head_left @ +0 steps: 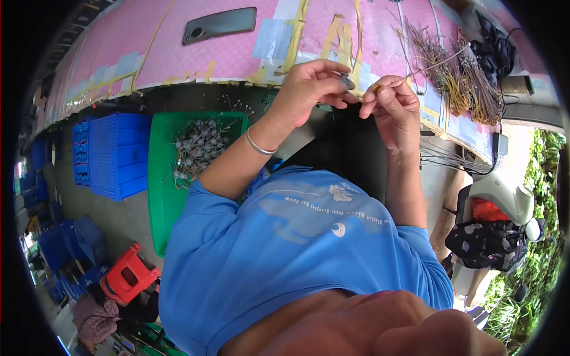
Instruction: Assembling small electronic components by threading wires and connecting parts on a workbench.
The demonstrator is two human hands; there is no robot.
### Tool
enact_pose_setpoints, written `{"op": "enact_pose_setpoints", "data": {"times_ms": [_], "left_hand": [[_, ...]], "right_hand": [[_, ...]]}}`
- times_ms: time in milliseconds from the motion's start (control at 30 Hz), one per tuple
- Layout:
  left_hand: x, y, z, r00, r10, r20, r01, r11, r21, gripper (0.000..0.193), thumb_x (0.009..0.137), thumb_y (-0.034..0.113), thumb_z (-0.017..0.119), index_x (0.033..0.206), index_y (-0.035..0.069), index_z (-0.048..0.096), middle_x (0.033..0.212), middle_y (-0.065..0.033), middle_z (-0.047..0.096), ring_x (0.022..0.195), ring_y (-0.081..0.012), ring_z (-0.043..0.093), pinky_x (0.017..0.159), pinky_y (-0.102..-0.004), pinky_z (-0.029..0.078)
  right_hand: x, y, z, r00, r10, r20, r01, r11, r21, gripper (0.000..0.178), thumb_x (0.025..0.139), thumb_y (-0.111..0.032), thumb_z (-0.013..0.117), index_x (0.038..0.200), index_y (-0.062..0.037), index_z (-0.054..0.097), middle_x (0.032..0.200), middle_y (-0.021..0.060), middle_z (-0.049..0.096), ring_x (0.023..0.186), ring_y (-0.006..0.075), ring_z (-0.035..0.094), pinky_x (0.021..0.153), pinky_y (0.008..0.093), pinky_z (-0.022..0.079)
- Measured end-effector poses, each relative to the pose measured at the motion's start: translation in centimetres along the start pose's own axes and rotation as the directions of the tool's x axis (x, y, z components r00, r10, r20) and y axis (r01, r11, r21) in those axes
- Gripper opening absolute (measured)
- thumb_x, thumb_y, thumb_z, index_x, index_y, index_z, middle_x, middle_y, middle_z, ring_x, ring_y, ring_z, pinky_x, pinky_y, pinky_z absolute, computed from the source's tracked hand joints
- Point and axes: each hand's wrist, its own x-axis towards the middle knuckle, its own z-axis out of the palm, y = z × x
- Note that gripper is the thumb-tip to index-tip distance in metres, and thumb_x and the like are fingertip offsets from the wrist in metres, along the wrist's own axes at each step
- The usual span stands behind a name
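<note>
At the near edge of the pink-covered table [217, 62], my left hand [314, 89] pinches a small grey part [347, 81] between thumb and fingers. Its details are too small to make out. Close beside it on the right, my right hand [393, 107] is closed on a thin wire [436, 65], which runs up and to the right toward a bundle of wires [457, 77] on the table. The two hands are a short gap apart. Left of my body, a green tray [155, 178] holds a heap of round grey parts with wires [203, 145].
A phone [219, 25] lies at the table's back. Blue crates [119, 155] stand left of the green tray, with a red stool [129, 274] nearer. Another person [95, 320] is at the lower left. A parked scooter [499, 199] stands at the right beside dangling cables [451, 155].
</note>
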Motion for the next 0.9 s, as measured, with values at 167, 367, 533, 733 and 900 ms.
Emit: {"op": "enact_pose_setpoints", "data": {"times_ms": [167,367,533,733,900], "left_hand": [[-1.0,0.1,0.8,0.990,0.144,0.009,-0.144,0.983,0.116,0.034,0.087,0.000,0.059,0.121,-0.006,0.060,0.098,-0.0093,0.067,0.082,-0.0124,0.066,0.065,-0.0254,0.059],[-1.4,1.5,1.2,0.987,0.161,-0.015,-0.160,0.985,0.062,0.034,0.088,-0.003,0.057,0.120,-0.014,0.056,0.105,-0.0184,0.065,0.092,-0.0276,0.071,0.063,-0.0268,0.063],[-1.1,1.1,0.9,0.985,0.148,-0.085,-0.146,0.989,0.020,0.027,0.091,0.001,0.053,0.113,-0.015,0.058,0.099,-0.0187,0.066,0.085,-0.0306,0.073,0.060,-0.0268,0.062],[-1.3,1.2,0.9,0.998,0.053,-0.041,-0.054,0.998,-0.024,0.024,0.091,0.003,0.054,0.107,-0.013,0.062,0.088,-0.0159,0.067,0.072,-0.0269,0.073,0.057,-0.0290,0.061],[-2.0,0.8,1.6,0.996,-0.001,0.086,-0.008,0.995,0.104,0.024,0.090,0.004,0.056,0.109,-0.009,0.064,0.093,-0.0174,0.069,0.065,-0.0233,0.070,0.055,-0.0280,0.060]], "right_hand": [[-1.1,0.4,2.0,0.990,0.132,-0.043,-0.136,0.986,-0.097,0.010,0.093,-0.006,0.062,0.099,0.0020,0.062,0.085,0.0144,0.069,0.062,0.0180,0.066,0.059,0.0278,0.055],[-2.3,1.1,1.4,0.985,0.132,-0.108,-0.148,0.976,-0.161,0.007,0.093,-0.006,0.063,0.095,0.0012,0.063,0.083,0.0131,0.069,0.062,0.0164,0.067,0.058,0.0260,0.055],[-3.2,2.0,1.5,0.991,0.085,-0.108,-0.106,0.972,-0.208,0.006,0.092,-0.004,0.064,0.095,0.0010,0.063,0.085,0.0135,0.069,0.067,0.0172,0.068,0.060,0.0260,0.056],[-2.2,1.8,0.4,0.908,-0.260,0.327,0.389,0.240,-0.889,0.016,0.089,0.004,0.063,0.104,0.0011,0.068,0.092,0.0074,0.071,0.079,0.0102,0.066,0.071,0.0258,0.054],[0.2,1.4,0.7,1.000,0.008,-0.028,-0.017,0.948,-0.317,0.023,0.095,-0.011,0.060,0.113,0.0044,0.064,0.104,0.0134,0.069,0.095,0.0162,0.065,0.088,0.0306,0.051]]}}
